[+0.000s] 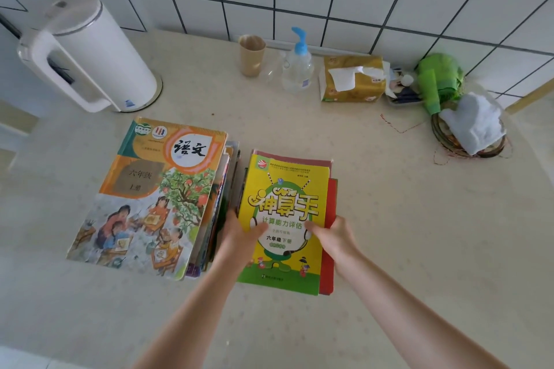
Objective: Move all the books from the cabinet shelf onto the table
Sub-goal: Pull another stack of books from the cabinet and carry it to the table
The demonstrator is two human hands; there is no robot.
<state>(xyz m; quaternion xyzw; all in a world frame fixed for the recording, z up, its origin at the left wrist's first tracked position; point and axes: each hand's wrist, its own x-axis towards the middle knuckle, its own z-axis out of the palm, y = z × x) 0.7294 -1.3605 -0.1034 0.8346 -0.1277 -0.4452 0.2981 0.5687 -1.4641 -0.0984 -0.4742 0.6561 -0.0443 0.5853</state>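
Currently, the left hand [239, 231] and the right hand [329, 232] are gripping the yellow workbook [284, 204] by its two long edges, thumbs lying on the cover. The workbook is lying on top of a small stack with a red book [329, 249] beneath, on the bench [419, 219]. A second book stack [156, 198] is resting just beside it, near the white kettle [90, 51].

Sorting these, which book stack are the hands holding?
The right-hand stack topped by the yellow-green workbook; both hands grip its sides, while the illustrated textbook stack lies untouched.
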